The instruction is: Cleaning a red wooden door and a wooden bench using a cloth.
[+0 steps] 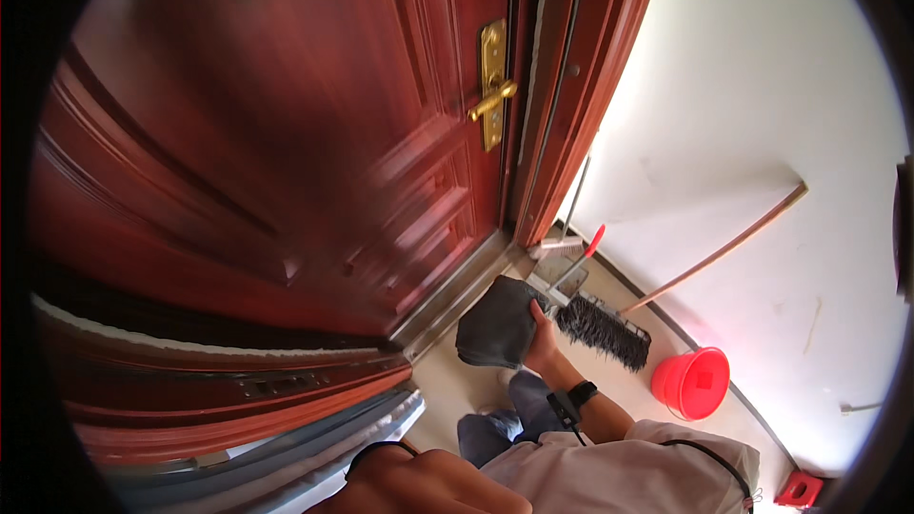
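Note:
My right hand (543, 345) grips a dark grey folded cloth (498, 323) by its right edge, with the thumb on top and the other fingers hidden beneath. The cloth is held out in front of my legs, above the floor. A black device on a strap sits at my right wrist. My left hand (437, 478) is close to the camera at the bottom edge, a black band around its wrist. Only its back shows; the fingers are cut off or hidden. Ahead of me stands a dark red panelled door (307, 107), shut, with a brass lever handle (493, 96).
Against the white wall lean a wooden-handled push broom (603, 332) and another broom (560, 243). Beside them is a dustpan (560, 275) with a red-tipped handle. A red bucket (691, 384) stands on the floor. Low at right lies a red object (798, 491).

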Motion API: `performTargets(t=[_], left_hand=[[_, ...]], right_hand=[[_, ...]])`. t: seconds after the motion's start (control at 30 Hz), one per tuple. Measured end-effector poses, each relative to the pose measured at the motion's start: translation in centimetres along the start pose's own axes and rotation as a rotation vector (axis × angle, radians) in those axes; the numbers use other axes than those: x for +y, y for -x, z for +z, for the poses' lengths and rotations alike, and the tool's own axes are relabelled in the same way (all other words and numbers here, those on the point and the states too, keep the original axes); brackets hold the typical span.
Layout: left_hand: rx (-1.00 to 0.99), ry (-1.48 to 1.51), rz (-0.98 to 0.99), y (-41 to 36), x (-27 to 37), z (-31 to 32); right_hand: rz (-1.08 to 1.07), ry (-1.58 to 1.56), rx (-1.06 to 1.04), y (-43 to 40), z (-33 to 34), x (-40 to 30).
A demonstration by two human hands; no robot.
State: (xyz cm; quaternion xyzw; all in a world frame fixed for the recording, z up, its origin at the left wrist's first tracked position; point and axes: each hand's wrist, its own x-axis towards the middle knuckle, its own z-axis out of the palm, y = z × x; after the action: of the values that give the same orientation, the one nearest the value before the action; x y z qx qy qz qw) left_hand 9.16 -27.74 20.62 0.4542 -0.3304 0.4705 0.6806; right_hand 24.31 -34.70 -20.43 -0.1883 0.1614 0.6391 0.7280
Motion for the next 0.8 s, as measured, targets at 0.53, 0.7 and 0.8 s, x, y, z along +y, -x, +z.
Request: performTargets(t=[0.53,0.7,0.8], left_hand=[[-0.088,-0.133,0.209,-4.6,1.0,2.0],[-0.123,-0.211,0.078,-5.7,-2.9,-2.4],[0.012,-0.225,0.117,-5.8,-6.3,-4.6]], right_hand=[[-2.509,2.316,0.215,11.2,43.1,-31.4],[-2.322,3.005,0.412,3.3,50.4,-37.1],[-2.040,3.077,0.077,-0.3,46.8,-36.1]])
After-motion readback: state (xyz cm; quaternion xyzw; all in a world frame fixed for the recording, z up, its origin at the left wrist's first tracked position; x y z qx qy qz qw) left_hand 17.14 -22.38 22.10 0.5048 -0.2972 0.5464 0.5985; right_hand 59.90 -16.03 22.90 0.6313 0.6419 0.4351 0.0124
